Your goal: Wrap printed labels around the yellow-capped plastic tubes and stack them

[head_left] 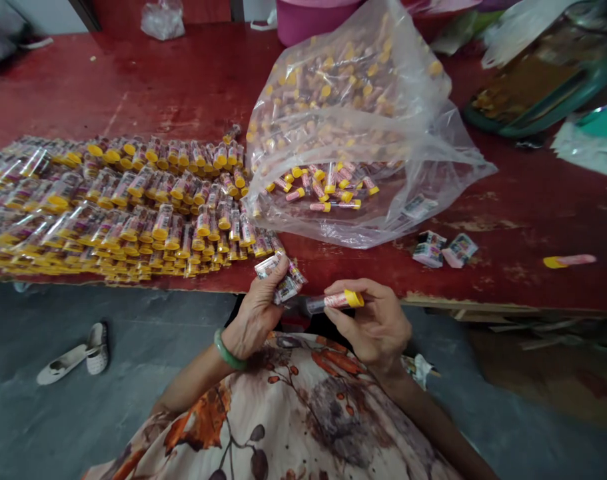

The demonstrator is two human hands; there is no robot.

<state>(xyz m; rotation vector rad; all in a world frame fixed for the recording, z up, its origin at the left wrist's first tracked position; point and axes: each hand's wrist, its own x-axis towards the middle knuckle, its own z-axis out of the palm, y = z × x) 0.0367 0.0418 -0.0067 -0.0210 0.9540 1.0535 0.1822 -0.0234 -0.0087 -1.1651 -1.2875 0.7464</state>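
Near the table's front edge, my left hand (256, 313) is closed around a few small printed sachets (284, 288), the thumb pressing on top of them. A green bangle (227, 351) circles that wrist. My right hand (380, 323) pinches a clear plastic tube (337, 301) with a yellow cap and a pink-and-white label. The tube lies almost level, its clear end pointing at the sachets. Whether tube and sachets touch is hard to tell. Beyond both hands, an open clear plastic bag (423, 147) holds many similar yellow-capped tubes (328, 183).
Stacked rows of packed yellow-capped tubes (133, 220) fill the left of the red table (183, 73). Two printed bundles (444, 249) and a single tube (569, 261) lie to the right. A large jar (538, 80) and a pink tub (313, 20) stand behind. White shoes (78, 357) rest on the floor.
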